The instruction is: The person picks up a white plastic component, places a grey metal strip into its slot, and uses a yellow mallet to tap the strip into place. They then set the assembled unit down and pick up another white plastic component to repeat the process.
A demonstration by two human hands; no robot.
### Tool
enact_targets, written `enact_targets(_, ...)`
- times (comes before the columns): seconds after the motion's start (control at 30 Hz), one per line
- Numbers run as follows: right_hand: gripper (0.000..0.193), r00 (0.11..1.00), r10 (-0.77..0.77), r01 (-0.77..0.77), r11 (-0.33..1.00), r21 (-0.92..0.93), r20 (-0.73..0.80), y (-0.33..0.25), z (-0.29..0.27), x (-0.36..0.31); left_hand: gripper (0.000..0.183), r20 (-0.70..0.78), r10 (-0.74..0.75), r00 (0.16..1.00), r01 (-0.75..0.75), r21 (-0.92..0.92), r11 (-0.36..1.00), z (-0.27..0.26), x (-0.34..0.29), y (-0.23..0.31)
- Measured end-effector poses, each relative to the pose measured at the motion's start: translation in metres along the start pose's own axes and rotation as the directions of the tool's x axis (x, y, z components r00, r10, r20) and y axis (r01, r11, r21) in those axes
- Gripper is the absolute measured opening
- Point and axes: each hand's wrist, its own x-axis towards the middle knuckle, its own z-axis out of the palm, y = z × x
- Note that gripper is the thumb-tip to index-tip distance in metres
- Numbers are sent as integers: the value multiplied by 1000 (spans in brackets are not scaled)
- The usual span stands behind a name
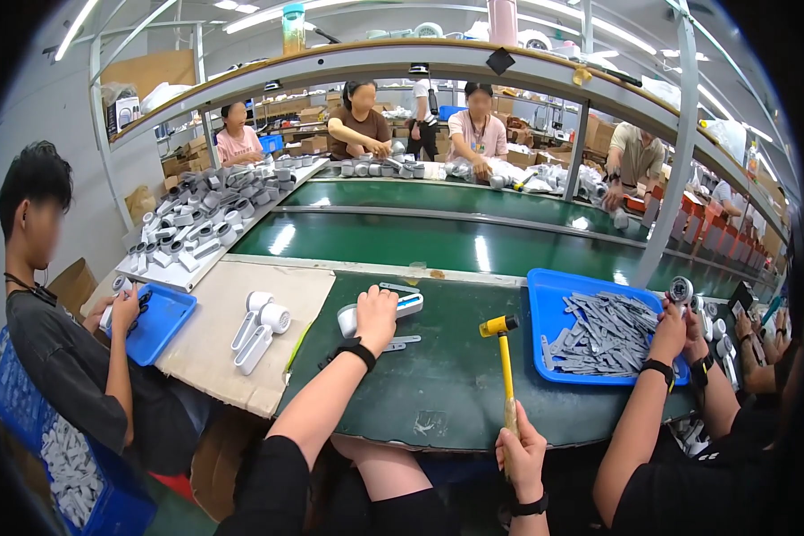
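Note:
My left hand (376, 314) is closed over a white plastic housing (411, 305) with a round head and a long handle, which lies on the green worktop (402, 393). The fingers hide its middle. In my right hand (522, 449) is a mallet (506, 366), gripped low on its yellow handle. Its yellow and black head (498, 326) is raised to the right of the housing, apart from it. Slim grey strips lie near my left hand, one strip (399, 288) beyond the housing and others (404, 341) on its near side.
A blue tray (590, 378) of grey strips stands to the right, beside a co-worker's hands (674, 335) holding a round-headed part. On the left, several white housings (261, 326) rest on cardboard (214, 357). Beyond runs a green conveyor (375, 234); a metal post (673, 161) rises at right.

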Motion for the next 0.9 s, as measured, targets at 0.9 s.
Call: enact_targets(0.9, 58, 1000, -16, 15, 1000, -27, -22, 1, -2, 3, 22, 92, 46, 995, 11, -537, 843, -78, -71, -6)
